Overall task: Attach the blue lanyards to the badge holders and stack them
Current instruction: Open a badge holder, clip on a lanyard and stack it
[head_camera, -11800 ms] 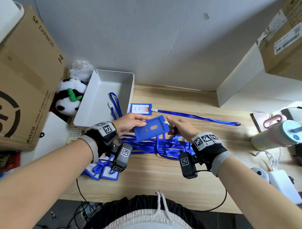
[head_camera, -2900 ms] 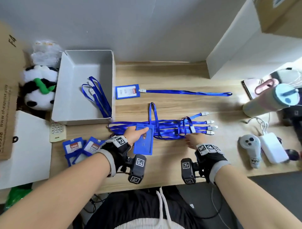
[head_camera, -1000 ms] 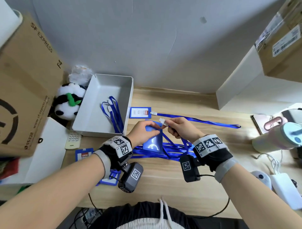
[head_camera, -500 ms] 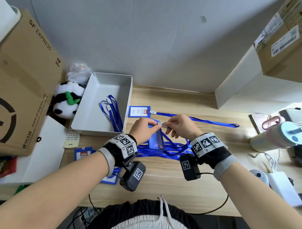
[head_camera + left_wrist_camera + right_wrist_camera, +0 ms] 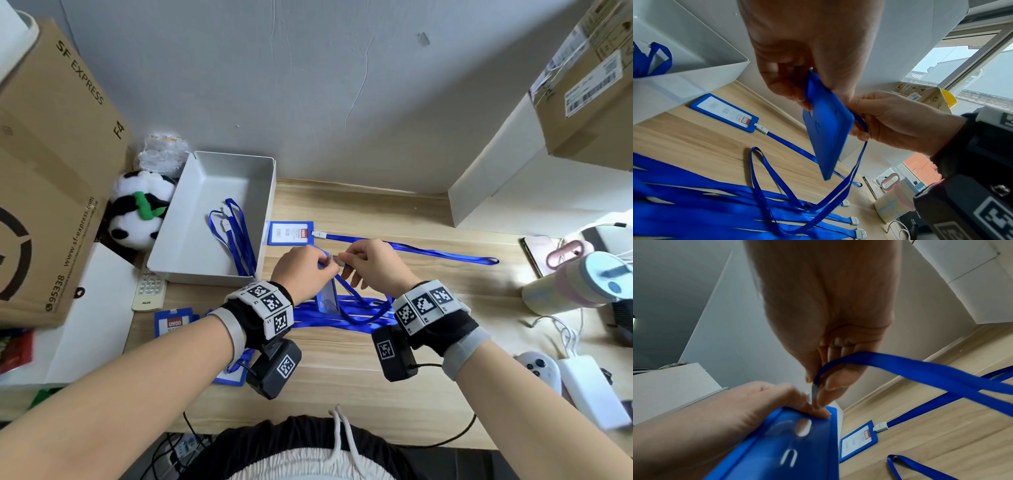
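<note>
My left hand (image 5: 305, 270) pinches the top of a blue badge holder (image 5: 328, 296) (image 5: 826, 129) (image 5: 781, 446), which hangs above the desk. My right hand (image 5: 371, 265) pinches the clip end of a blue lanyard (image 5: 920, 369) right at the holder's top edge; its strap (image 5: 846, 183) loops down to the desk. Several loose blue lanyards (image 5: 342, 317) (image 5: 715, 203) lie under my hands. One finished badge with lanyard (image 5: 291, 233) (image 5: 725, 112) (image 5: 858, 441) lies behind, its strap running right.
A white tray (image 5: 205, 274) with more lanyards stands at the left. Spare badge holders (image 5: 171, 323) lie near the front left. A panda toy (image 5: 137, 212), cardboard box (image 5: 51, 171), bottle (image 5: 575, 284), charger (image 5: 589, 390) and controller (image 5: 539, 366) ring the desk.
My two hands have closed in together, bringing the lanyard clip up to the top of the badge holder. The holder has turned edge-on to the head view.
</note>
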